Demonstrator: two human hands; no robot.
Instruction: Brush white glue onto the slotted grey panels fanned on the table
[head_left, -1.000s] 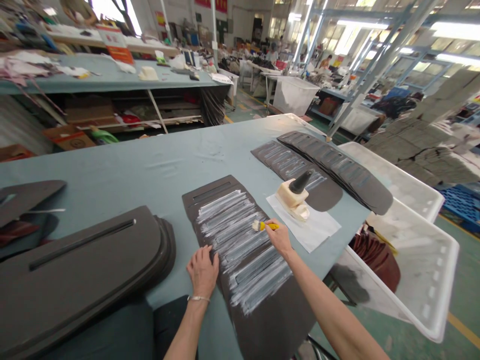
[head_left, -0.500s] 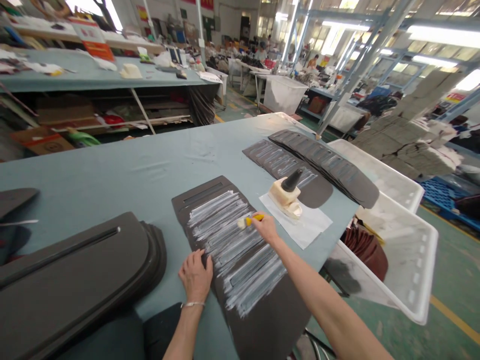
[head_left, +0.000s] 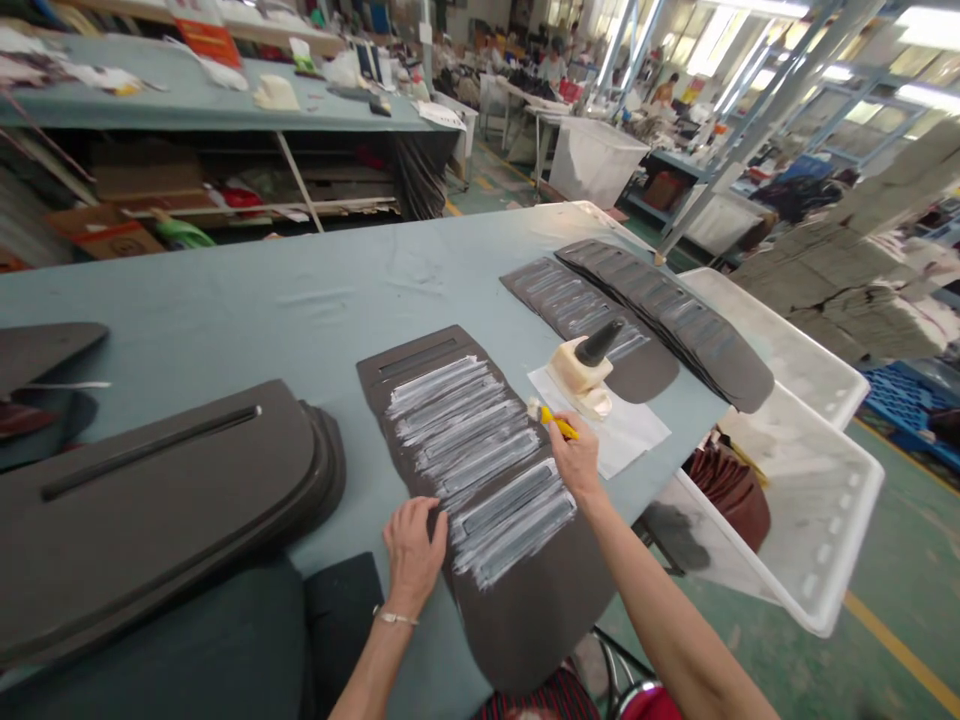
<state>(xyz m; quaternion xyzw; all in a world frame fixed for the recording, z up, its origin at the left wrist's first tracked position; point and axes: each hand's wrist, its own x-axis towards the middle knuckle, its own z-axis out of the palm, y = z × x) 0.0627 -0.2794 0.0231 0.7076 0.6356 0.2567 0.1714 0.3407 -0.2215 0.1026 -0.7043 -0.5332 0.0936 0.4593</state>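
Observation:
A dark grey panel with rounded lower corners (head_left: 536, 625) lies on the table in front of me, streaked with white paste across its slots. My right hand (head_left: 576, 460) is closed around a small brush with a yellow handle (head_left: 564, 428), its pale bristles at the panel's right edge. At the left edge of the panel rests my left hand (head_left: 415, 550), thumb apart from the fingers, holding nothing. Just beyond the brush, a cream bottle with a black nozzle (head_left: 581, 365) sits on a white sheet (head_left: 637, 435).
Stacked grey panels (head_left: 172, 500) lie at left. More slotted panels, some smeared white, overlap at the far right (head_left: 660, 310). White plastic bins (head_left: 832, 500) stand against the table's right side, one holding brown pieces (head_left: 724, 495). Another blue-green table (head_left: 225, 105) stands behind.
The brush in my right hand has moved right, from the middle of the streaked area to the panel's edge. My left hand stays at the left edge. The camera view has shifted slightly.

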